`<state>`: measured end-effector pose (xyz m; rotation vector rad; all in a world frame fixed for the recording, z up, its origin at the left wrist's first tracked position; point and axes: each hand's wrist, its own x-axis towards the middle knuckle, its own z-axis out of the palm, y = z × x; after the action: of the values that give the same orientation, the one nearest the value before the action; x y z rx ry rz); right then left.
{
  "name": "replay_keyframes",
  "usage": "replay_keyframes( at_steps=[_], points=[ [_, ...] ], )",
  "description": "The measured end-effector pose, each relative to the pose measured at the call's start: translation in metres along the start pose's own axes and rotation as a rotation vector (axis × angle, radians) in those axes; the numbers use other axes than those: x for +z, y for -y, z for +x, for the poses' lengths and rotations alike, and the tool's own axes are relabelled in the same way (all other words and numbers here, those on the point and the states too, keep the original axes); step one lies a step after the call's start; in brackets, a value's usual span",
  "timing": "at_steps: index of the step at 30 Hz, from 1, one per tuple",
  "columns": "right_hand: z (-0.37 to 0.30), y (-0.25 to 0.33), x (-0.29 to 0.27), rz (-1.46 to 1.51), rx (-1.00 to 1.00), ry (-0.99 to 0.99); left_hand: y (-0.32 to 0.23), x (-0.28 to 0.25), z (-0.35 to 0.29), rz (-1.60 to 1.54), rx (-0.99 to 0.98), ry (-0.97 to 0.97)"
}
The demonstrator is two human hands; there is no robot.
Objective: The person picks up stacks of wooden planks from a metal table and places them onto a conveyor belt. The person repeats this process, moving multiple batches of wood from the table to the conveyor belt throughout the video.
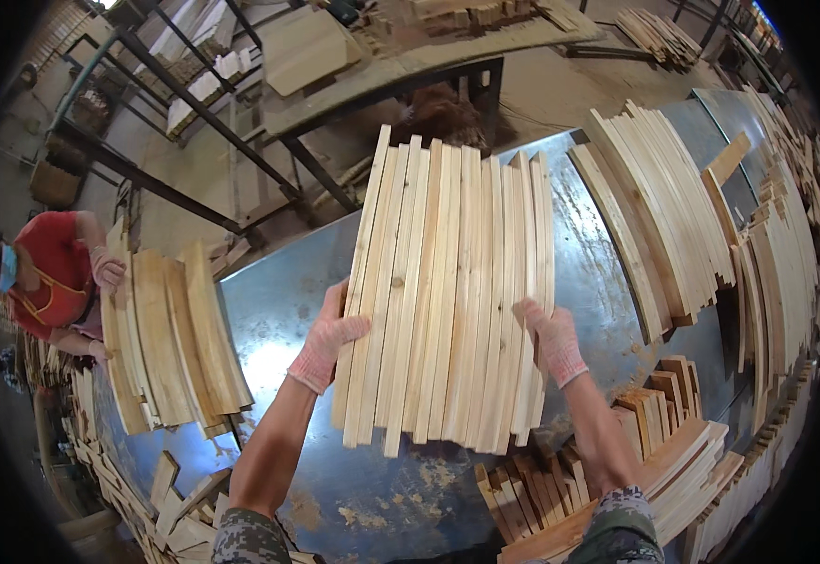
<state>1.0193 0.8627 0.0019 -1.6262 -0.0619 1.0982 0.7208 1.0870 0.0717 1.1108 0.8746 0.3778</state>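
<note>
A row of narrow pale wooden strips (443,301), laid side by side, is pressed between my two gloved hands over a metal-topped table (288,258). My left hand (330,340) grips the row's left edge, thumb on top. At the right edge, my right hand (553,340) clasps the outer strips the same way. The ends of the strips are uneven, some jutting out at top and bottom. Beneath the row, most of my fingers are hidden, and I cannot tell whether the wood touches the metal.
A person in a red top (53,273) handles wider boards (170,329) at the left. More stacked strips (659,207) lie on the right. Short wooden pieces (532,493) stand near my right forearm; offcuts (184,512) pile up lower left. Behind is a workbench (410,70) and dark metal railing (184,89).
</note>
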Motion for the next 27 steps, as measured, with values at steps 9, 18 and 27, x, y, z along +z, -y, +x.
replay_keyframes(
  at_steps=[9, 18, 27],
  points=[
    [-0.123, -0.013, 0.061, -0.125, -0.024, 0.208, -0.043, -0.032, -0.213, 0.03, 0.106, -0.22],
    [-0.312, -0.05, 0.104, -0.057, -0.141, 0.551, -0.023, -0.011, -0.517, 0.092, 0.338, -0.542],
    [-0.573, -0.096, 0.143, -0.229, -0.264, 1.085, 0.086, 0.054, -0.848, -0.051, 0.509, -0.999]
  ],
)
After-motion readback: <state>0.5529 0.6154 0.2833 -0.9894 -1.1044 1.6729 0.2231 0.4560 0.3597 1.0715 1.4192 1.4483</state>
